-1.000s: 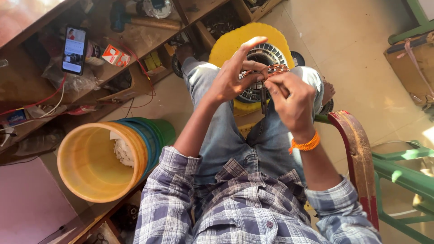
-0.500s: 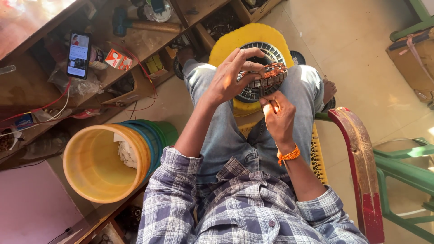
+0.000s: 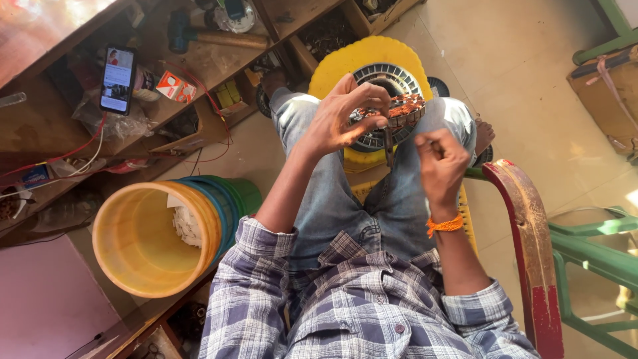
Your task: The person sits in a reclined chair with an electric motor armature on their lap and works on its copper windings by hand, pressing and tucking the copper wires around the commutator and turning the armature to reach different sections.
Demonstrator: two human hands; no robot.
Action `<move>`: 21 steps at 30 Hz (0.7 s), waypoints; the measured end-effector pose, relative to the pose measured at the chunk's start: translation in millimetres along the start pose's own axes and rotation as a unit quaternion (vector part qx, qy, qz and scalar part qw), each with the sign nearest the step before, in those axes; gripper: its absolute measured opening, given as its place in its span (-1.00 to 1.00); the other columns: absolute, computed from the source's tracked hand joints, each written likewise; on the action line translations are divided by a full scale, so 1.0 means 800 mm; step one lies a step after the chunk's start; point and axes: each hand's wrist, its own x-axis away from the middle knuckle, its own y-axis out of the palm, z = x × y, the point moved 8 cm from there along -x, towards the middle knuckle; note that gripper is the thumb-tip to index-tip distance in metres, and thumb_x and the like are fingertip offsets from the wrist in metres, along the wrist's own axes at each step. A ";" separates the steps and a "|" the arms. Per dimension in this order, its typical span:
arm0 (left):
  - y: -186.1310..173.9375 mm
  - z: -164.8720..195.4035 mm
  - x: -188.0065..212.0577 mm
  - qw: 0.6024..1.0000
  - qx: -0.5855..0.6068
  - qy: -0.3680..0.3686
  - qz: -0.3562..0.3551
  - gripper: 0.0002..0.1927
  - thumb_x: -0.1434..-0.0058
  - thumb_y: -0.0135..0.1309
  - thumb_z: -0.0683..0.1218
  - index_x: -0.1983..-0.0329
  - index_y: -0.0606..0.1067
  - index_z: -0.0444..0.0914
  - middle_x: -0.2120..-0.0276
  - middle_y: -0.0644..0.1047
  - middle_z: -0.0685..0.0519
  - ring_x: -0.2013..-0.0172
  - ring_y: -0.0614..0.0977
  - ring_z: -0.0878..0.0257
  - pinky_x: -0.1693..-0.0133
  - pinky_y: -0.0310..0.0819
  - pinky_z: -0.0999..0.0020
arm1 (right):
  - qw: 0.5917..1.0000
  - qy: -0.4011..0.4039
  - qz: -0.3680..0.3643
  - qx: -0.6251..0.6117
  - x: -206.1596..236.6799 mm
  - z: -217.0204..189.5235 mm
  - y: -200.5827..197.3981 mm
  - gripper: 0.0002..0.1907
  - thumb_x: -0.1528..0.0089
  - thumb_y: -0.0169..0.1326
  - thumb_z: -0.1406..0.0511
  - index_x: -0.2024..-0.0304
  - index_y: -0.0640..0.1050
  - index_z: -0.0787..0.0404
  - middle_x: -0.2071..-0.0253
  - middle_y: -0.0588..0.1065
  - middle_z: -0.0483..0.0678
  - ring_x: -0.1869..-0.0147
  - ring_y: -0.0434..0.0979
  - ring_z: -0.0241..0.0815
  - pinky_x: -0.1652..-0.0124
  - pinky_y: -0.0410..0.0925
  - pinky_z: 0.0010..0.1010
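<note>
We see the left hand (image 3: 342, 119) raised over the lap, forearm rising from the plaid sleeve, wrist bent so the palm faces the body. Its fingers (image 3: 369, 100) curl over the near rim of a round motor stator (image 3: 392, 110), a ring of steel laminations with copper windings, and the thumb presses from below, so the hand is grasping that ring. The stator sits tilted, partly on the knees and partly against a yellow plastic stool (image 3: 369, 56) just beyond the grip.

The right hand (image 3: 438, 159) is lower and nearer the body than the stator, just beside it but apart from the ring itself. Its forearm comes up from the lower right, an orange thread band (image 3: 444, 225) around the wrist. The fingers are clenched into a loose fist with the thumb on top; they seem to pinch something thin, perhaps wire, but we cannot tell what it is. A slim dark tool or strip (image 3: 388, 147) hangs from the stator's lower edge, between the two hands.

Well apart from the grip, on the left-hand side, a yellow bucket (image 3: 143, 233) stands nested in green and blue ones, holding white scraps. Beyond it, wooden shelves (image 3: 199, 60) carry a phone (image 3: 117, 78) and a hammer (image 3: 219, 36). On the right-hand side runs the red chair arm (image 3: 525, 233).
</note>
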 end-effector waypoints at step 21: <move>0.040 0.020 0.015 0.989 -0.061 -0.030 0.129 -0.26 -0.09 0.37 -0.09 -0.32 0.33 -0.09 0.27 0.46 0.14 0.18 0.46 0.17 0.01 0.37 0.24 | 0.971 -0.168 -0.096 0.142 -0.077 -0.113 0.006 -0.86 -0.33 0.31 0.39 0.21 0.60 0.35 0.37 0.50 0.04 0.40 0.41 -0.26 0.34 0.26 -0.42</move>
